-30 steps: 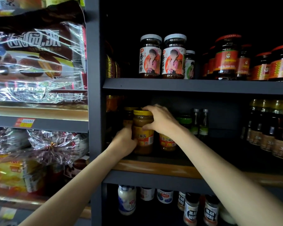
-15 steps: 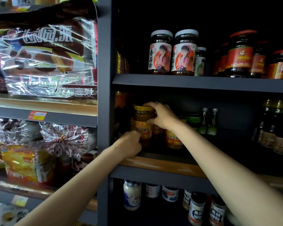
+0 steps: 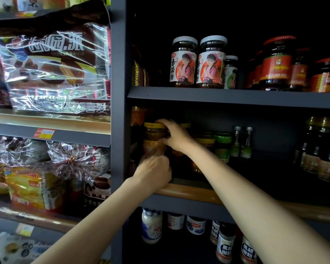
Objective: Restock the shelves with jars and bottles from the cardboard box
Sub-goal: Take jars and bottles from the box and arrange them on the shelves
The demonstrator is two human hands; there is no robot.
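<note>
On the far left, outside the dark shelving unit, lie the crinkly snack packs (image 3: pixel 51 65) – no part of this job. Inside the unit, the yellow-lidded jar (image 3: pixel 154 139) stands upright, long axis vertical, at the left end of the middle shelf (image 3: pixel 189 191), close to the upright post. The left hand (image 3: pixel 153 171) sits at the jar's base, directly below and in front of it, its fingers curled round the lower body of the jar. The right hand (image 3: pixel 176 137) comes in from the right, fingers wrapped over the lid and shoulder. So the jar lies between the two hands, a little deeper into the shelf than either wrist; both are in contact, and I judge any further push must go straight back and slightly left. To the right stand more brown jars (image 3: pixel 202 149), then green-lidded jars (image 3: pixel 222 143) and two small bottles (image 3: pixel 241 144).

Against the earlier frames, the jar has moved deeper and further left on the shelf – its label is darker now – and the left hand has risen from beside the base to cover it
</note>
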